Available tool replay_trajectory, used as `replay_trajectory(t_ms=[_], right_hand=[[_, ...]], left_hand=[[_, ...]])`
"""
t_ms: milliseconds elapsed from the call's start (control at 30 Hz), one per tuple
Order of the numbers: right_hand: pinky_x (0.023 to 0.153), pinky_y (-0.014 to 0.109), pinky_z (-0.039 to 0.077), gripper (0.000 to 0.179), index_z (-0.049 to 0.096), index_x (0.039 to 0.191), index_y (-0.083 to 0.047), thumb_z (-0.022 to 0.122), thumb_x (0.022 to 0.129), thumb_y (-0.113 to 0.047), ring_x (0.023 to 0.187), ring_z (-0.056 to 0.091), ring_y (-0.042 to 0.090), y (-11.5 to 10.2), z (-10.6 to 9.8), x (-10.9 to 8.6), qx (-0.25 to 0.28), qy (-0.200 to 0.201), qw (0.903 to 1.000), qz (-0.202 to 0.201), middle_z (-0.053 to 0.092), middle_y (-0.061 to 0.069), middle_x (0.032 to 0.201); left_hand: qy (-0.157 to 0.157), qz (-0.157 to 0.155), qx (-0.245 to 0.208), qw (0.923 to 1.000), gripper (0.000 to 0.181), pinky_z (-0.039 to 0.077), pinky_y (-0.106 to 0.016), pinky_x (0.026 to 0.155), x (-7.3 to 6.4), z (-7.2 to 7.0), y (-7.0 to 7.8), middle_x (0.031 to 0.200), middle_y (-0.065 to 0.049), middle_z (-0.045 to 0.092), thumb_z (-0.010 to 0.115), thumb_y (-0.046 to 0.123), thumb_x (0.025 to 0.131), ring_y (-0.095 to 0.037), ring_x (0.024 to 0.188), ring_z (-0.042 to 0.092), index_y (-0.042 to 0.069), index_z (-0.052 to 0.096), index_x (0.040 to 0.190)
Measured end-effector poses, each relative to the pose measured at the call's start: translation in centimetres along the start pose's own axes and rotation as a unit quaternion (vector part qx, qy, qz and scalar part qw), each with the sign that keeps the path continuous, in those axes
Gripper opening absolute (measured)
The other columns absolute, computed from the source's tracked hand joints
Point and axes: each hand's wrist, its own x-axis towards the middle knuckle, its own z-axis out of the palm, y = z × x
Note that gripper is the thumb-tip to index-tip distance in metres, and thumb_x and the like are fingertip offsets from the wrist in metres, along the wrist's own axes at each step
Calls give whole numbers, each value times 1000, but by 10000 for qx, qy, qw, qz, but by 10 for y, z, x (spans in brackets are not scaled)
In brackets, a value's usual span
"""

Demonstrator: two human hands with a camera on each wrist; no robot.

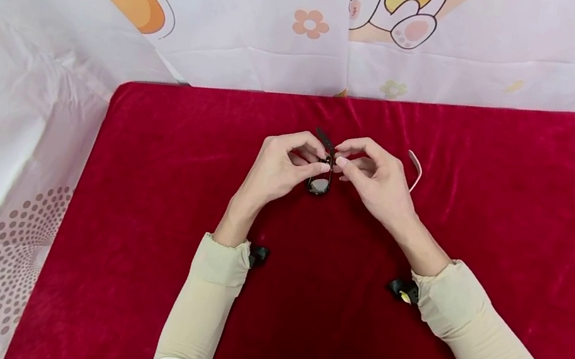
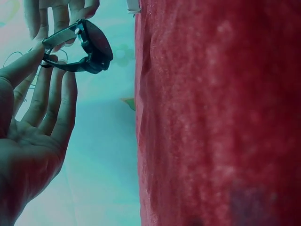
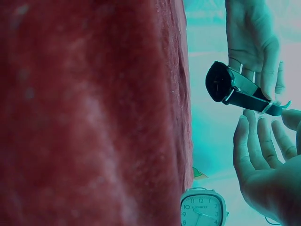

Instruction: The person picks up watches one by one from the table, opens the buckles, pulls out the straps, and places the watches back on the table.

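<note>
A black wristwatch [image 1: 318, 185] hangs between the two hands, its round dial lowest and its strap looped above. My left hand [image 1: 284, 156] pinches the strap between thumb and fingers near the metal buckle [image 3: 267, 108]. Opposite it, my right hand [image 1: 375, 172] pinches the strap's free end with thumb and fingertip, the other fingers spread. From the left wrist view the watch case [image 2: 96, 44] shows side-on with its crown, held above the red cloth. Fingers partly hide the buckle in the head view.
A second watch [image 3: 202, 207] with a squarish dial stands behind my right hand; its pale strap [image 1: 415, 167] shows in the head view. Red velvet cloth [image 1: 157, 195] covers the table. A printed white curtain [image 1: 246, 18] hangs along the back and left.
</note>
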Motion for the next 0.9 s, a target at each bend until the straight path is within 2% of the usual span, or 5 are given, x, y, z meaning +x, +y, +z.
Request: replay_trajectory(t_ms=[133, 500, 633, 767, 900], right_hand=[[75, 30, 59, 22, 61, 115, 11, 62, 94, 5, 86, 66, 44, 1, -1, -1, 54, -39, 10000, 45, 64, 24, 105], [77, 25, 57, 24, 61, 114, 9, 65, 90, 9, 90, 66, 45, 1, 0, -3, -131, -122, 9998, 64, 64, 23, 107], [78, 25, 56, 25, 62, 114, 8, 66, 89, 9, 90, 67, 39, 9, -1, -1, -322, -162, 9994, 4, 66, 22, 106], [77, 26, 56, 26, 65, 114, 1, 69, 89, 4, 87, 68, 29, 25, -2, 2, -596, -211, 9980, 44, 69, 15, 103], [75, 27, 56, 22, 68, 109, -4, 73, 88, -3, 83, 68, 21, 35, -3, 3, -861, -315, 9956, 174, 71, 9, 98]], left_hand=[[71, -56, -45, 9999, 12, 59, -31, 70, -2, -2, 11, 85, -10, 69, 79, 1, 83, -19, 78, 67, -1, 69, 90], [197, -111, -168, 9996, 11, 58, -31, 70, -3, -4, 13, 85, -8, 70, 78, 0, 83, -19, 79, 68, 0, 69, 89], [215, -101, -145, 9996, 11, 59, -31, 70, -3, -4, 14, 85, -9, 70, 78, -1, 83, -19, 79, 68, -1, 69, 89], [222, -130, -106, 9996, 11, 59, -31, 70, -3, -4, 13, 85, -9, 70, 78, -1, 84, -18, 79, 68, -1, 68, 89], [216, -145, -129, 9996, 11, 59, -31, 70, 0, -2, -1, 85, -7, 70, 79, 3, 84, -16, 79, 68, 3, 69, 90]])
